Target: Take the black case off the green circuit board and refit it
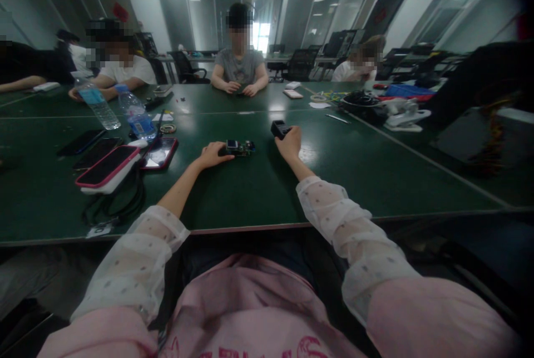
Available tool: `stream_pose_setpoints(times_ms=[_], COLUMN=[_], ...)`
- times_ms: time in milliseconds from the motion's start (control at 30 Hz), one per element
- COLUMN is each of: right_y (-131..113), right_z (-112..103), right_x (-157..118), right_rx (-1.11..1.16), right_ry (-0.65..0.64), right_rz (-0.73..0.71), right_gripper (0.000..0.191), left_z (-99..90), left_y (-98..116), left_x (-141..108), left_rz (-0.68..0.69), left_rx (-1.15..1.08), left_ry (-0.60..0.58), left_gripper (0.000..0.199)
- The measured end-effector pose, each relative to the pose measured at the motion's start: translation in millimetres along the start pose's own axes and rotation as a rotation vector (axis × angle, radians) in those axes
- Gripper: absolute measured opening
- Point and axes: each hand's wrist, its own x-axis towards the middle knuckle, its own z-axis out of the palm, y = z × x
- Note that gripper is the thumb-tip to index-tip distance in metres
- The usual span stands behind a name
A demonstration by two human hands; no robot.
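Observation:
My left hand rests low over the table, its thumb and fingers closed about the left end of a small green circuit board. A small screen sits on top of that board, with blue and white parts at its right end. To the right, my right hand grips a small black box-shaped case, tilted, with its far end pointing away from me. The fingers hide part of the case. A gap of bare table separates the board and the case.
On the left of the green table lie several phones, one a pink-edged phone, with a dark cord and two water bottles. A white pen and a black pouch lie right. Several people sit across the table.

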Motion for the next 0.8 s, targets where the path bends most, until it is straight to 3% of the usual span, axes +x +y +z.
stream_pose_setpoints(times_ms=[133,300,567,800], right_y=[4.6,4.4,-11.2,-16.4], right_z=[3.9,6.7,-7.6,-14.7], right_x=[-2.9,-3.6,-2.0,-5.6], right_rx=[-0.088,-0.073,0.006,-0.028], right_ry=[-0.066,-0.033,0.246,0.169], right_rz=[0.028,0.007,-0.079,-0.158], right_gripper=[0.052,0.067,0.044,0.034], left_z=[0.3,0.4,1.4,0.6], left_y=[-0.7,-1.2,-2.1,-1.4], left_x=[0.1,0.2,1.5,1.9], left_rz=[0.020,0.026,0.035,0.024], left_rx=[-0.001,0.005,0.012,0.013], left_ry=[0.008,0.016,0.012,0.003], left_gripper=[0.066,0.067,0.067,0.065])
